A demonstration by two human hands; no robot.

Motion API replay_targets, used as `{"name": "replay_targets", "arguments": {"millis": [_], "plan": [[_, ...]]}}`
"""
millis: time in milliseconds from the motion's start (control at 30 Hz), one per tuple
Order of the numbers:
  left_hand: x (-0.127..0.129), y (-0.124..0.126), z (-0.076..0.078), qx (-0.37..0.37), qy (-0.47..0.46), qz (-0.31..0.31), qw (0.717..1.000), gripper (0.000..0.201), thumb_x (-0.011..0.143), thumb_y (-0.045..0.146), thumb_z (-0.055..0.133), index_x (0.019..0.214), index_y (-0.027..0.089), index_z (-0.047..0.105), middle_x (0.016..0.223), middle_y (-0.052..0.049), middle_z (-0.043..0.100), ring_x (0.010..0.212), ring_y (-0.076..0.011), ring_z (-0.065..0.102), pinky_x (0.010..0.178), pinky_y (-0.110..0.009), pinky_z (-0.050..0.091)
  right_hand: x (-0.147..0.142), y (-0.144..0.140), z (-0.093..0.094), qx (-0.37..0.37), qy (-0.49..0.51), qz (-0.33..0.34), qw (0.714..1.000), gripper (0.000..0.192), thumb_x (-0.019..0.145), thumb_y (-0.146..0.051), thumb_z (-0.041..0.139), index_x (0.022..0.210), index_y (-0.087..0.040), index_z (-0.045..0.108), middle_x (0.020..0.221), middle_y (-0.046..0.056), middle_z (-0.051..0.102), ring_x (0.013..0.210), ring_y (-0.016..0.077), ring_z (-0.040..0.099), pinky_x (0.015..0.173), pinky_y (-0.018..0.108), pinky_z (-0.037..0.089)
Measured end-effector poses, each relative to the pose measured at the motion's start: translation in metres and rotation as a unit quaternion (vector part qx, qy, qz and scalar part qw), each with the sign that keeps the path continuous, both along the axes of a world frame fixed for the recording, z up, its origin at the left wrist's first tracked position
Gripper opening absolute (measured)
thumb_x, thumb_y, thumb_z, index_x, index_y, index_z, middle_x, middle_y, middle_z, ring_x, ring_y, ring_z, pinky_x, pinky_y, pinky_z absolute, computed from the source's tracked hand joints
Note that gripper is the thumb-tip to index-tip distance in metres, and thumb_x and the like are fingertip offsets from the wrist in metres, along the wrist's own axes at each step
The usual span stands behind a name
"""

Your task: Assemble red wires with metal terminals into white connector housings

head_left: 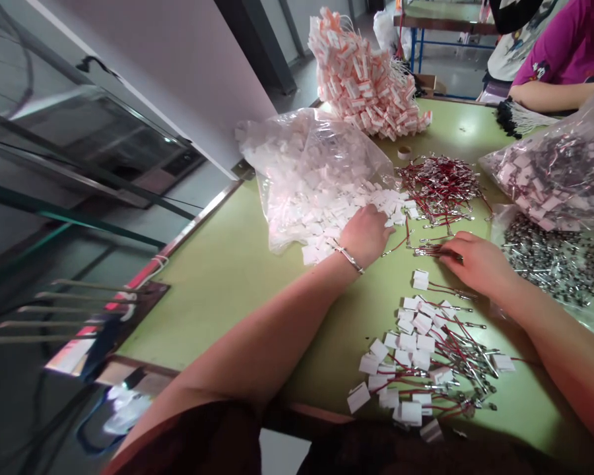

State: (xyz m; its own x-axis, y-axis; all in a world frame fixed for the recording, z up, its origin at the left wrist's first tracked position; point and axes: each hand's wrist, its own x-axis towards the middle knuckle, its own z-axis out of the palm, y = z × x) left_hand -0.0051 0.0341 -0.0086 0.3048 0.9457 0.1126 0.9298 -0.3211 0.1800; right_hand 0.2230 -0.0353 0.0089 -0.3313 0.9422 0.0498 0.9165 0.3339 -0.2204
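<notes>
On the green counter (237,277), the left hand (366,234) pinches light white tags (327,224) at eleven o'clock, while the right hand (475,260) pinches thin, floppy red cords (428,251), probably best gripped near their metal ends.

The table (237,264) has a smooth, matt green top with a metal edge strip. The bag (301,158) is thin, glossy, crinkled clear plastic, and the white tags (327,231) spilling from it look like matt paper. The red cords (440,185) end in shiny metal pins, and the bracelet (350,258) is polished metal.
</notes>
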Motion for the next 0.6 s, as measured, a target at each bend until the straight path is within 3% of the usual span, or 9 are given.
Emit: {"name": "replay_targets", "arguments": {"millis": [167,300,367,467,533,600], "plan": [[-0.001,0.002,-0.006,0.013,-0.07,-0.013,0.997,0.02,0.086,0.028,0.058,0.091,0.016,0.073,0.094,-0.011,0.062,0.094,-0.0241,0.058,0.082,-0.035,0.047,-0.011,0.003,-0.008,-0.003,-0.094,-0.016,0.995,0.021,0.092,-0.024,0.046,0.094,-0.019,0.066,0.093,0.006,0.062,0.08,0.0192,0.058,0.06,0.03,0.037],[-0.004,-0.001,0.002,0.004,-0.236,-0.001,0.972,0.015,0.08,0.025,0.063,0.083,0.016,0.074,0.087,-0.008,0.068,0.088,-0.0219,0.062,0.081,-0.034,0.048,-0.013,0.001,-0.005,0.019,-0.125,-0.009,0.992,0.026,0.094,-0.022,0.038,0.092,-0.016,0.063,0.093,0.009,0.061,0.08,0.0205,0.058,0.058,0.03,0.034],[-0.002,-0.006,0.009,-0.063,-0.363,0.035,0.929,0.016,0.078,0.025,0.065,0.086,0.013,0.073,0.077,-0.006,0.068,0.075,-0.018,0.063,0.072,-0.031,0.05,-0.011,0.001,-0.003,0.028,-0.104,-0.018,0.994,0.025,0.094,-0.023,0.038,0.095,-0.015,0.062,0.096,0.009,0.062,0.079,0.02,0.058,0.059,0.03,0.034],[0.005,-0.016,0.014,-0.201,-0.531,0.071,0.82,0.023,0.081,0.024,0.063,0.098,0.01,0.07,0.068,-0.005,0.066,0.055,-0.0106,0.057,0.055,-0.024,0.046,-0.008,0.0,0.0,0.028,-0.06,-0.054,0.996,0.022,0.092,-0.023,0.039,0.095,-0.015,0.059,0.09,0.009,0.064,0.07,0.0188,0.056,0.057,0.03,0.031],[0.01,-0.024,0.013,-0.28,-0.593,0.062,0.752,0.023,0.083,0.021,0.061,0.102,0.011,0.07,0.069,-0.005,0.067,0.052,-0.0073,0.053,0.05,-0.021,0.041,-0.007,-0.004,0.002,0.019,-0.007,-0.072,0.997,0.019,0.09,-0.025,0.04,0.092,-0.016,0.057,0.077,0.007,0.063,0.06,0.0172,0.052,0.055,0.03,0.03],[0.015,-0.03,0.009,-0.355,-0.614,0.044,0.704,0.022,0.083,0.018,0.061,0.103,0.013,0.07,0.072,-0.005,0.067,0.054,-0.006,0.052,0.051,-0.019,0.039,-0.007,-0.008,0.004,-0.002,0.082,-0.07,0.994,0.016,0.088,-0.028,0.043,0.087,-0.018,0.055,0.067,0.003,0.06,0.053,0.0148,0.048,0.053,0.029,0.03]]}}
